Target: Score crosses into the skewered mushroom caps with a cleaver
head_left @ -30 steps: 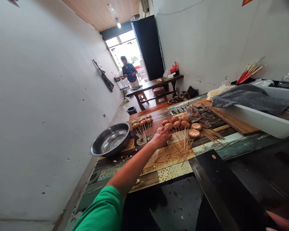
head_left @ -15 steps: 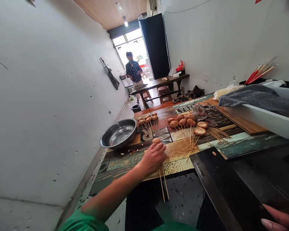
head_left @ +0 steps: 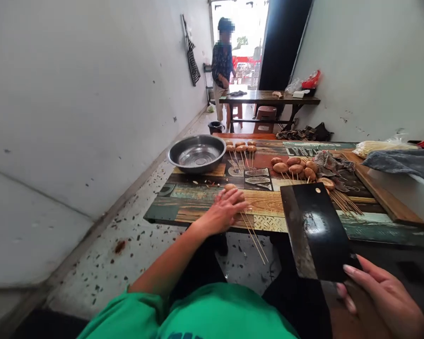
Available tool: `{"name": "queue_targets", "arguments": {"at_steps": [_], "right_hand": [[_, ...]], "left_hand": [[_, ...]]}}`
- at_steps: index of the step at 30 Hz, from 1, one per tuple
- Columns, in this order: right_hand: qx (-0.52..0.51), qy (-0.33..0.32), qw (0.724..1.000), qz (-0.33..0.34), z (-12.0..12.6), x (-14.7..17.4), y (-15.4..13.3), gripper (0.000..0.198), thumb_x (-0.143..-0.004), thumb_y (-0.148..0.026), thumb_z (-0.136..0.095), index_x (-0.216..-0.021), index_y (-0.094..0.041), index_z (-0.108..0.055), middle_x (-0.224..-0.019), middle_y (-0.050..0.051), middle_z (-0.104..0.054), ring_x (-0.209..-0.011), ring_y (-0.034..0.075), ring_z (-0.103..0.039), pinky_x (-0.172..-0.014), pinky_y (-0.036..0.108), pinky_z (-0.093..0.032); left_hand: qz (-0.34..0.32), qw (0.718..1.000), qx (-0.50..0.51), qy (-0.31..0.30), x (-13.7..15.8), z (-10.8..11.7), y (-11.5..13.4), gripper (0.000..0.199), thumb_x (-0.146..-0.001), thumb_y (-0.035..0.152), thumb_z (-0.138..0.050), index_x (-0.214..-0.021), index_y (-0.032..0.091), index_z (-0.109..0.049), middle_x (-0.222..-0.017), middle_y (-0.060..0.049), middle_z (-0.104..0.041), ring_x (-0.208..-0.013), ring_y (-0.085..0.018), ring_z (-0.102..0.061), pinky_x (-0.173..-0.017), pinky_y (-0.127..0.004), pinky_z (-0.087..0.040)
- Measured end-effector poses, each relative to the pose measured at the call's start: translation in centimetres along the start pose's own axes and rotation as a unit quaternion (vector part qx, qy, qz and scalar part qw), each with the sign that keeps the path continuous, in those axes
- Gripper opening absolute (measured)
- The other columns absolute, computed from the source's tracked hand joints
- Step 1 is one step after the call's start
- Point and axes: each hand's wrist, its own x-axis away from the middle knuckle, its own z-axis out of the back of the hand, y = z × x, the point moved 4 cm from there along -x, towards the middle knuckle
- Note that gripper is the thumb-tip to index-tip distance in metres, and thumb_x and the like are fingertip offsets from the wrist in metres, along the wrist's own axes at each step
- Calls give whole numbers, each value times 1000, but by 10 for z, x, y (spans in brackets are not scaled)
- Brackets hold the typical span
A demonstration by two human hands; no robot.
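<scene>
My left hand (head_left: 225, 214) lies over a brown mushroom (head_left: 229, 187) at the near edge of the table, its fingers stretched out and slightly apart. Two thin skewers (head_left: 255, 238) stick out from under the palm towards me, past the table edge. How they sit in what the palm covers is hidden. On the right, my right hand (head_left: 385, 287) is closed round the handle of a wide dark cleaver (head_left: 314, 230), its blade raised in front of the table. Skewered mushrooms (head_left: 240, 147) rest in rows beyond my left hand. More mushrooms (head_left: 295, 168) are heaped to the right.
A steel basin (head_left: 198, 165) stands at the table's left end. Loose skewers (head_left: 346, 202), a crumpled cloth (head_left: 330, 165), a wooden board (head_left: 378, 193) and a white tub (head_left: 417, 188) with a grey towel (head_left: 392, 162) are on the right. A person (head_left: 222, 66) stands by the back table (head_left: 265, 98).
My left hand's fingers have straightened over the mushroom. The cleaver has come further up and left into view, with more of my right hand showing. The camera has levelled and tipped down.
</scene>
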Motion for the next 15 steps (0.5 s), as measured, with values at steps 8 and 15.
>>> {"name": "queue_targets", "arguments": {"at_steps": [8,15], "right_hand": [[97,-183,978,0,-79,-24,-30,41,-75,-56,-65,-78,-22,-43,-52,-1,-65,-39,12,-53,-42,22,-39],[136,-227,964,-11,-94,-39,-34,37,-76,-55,-61,-75,-23,-43,-53,-2,-64,-38,12,-53,-41,22,-35]], "left_hand": [[219,942,110,228,23,-17,-24,35,-84,32,-64,-116,18,-61,-112,-10,-65,-109,-24,-58,-98,-40,-47],[237,953,110,155,12,-22,-29,31,-81,23,-68,-111,17,-65,-109,-9,-65,-104,-24,-59,-93,-41,-48]]}}
